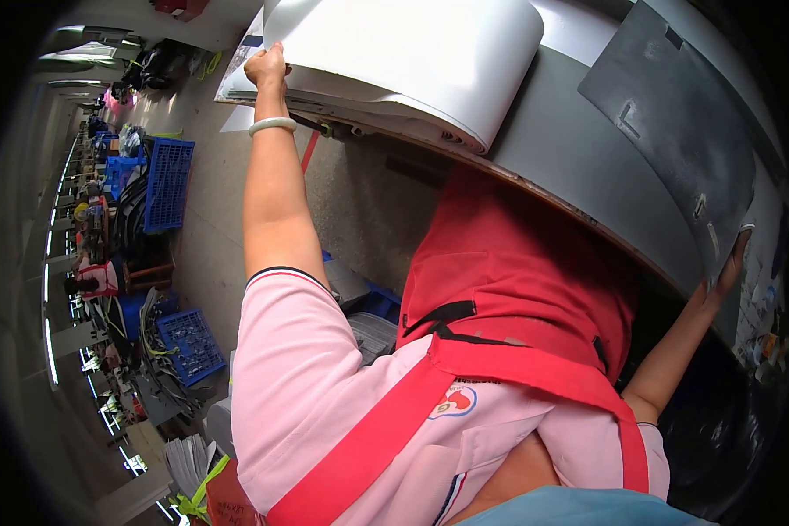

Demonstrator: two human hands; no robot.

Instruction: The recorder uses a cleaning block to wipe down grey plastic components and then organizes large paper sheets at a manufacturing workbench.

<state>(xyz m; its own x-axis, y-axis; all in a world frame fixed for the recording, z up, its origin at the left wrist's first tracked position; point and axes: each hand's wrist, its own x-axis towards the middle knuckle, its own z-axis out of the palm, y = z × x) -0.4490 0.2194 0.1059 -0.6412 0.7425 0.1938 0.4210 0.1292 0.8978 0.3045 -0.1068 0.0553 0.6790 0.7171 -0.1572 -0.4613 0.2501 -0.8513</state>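
My left hand (267, 67) grips the left edge of a stack of large white sheets (412, 53) that curl over on the grey worktable (552, 149); a pale bangle sits on that wrist. My right hand (729, 267) reaches far right and holds the lower edge of a dark grey sheet (675, 131) lying on the same table. A red apron (517, 280) and pink shirt fill the middle of the view below the table edge.
Blue plastic crates (168, 180) stand on the concrete floor at left, another blue crate (188, 344) lower down among bundles of dark parts. A person in red and white (96, 280) sits at far left. Stacked paper (188, 460) lies at bottom left.
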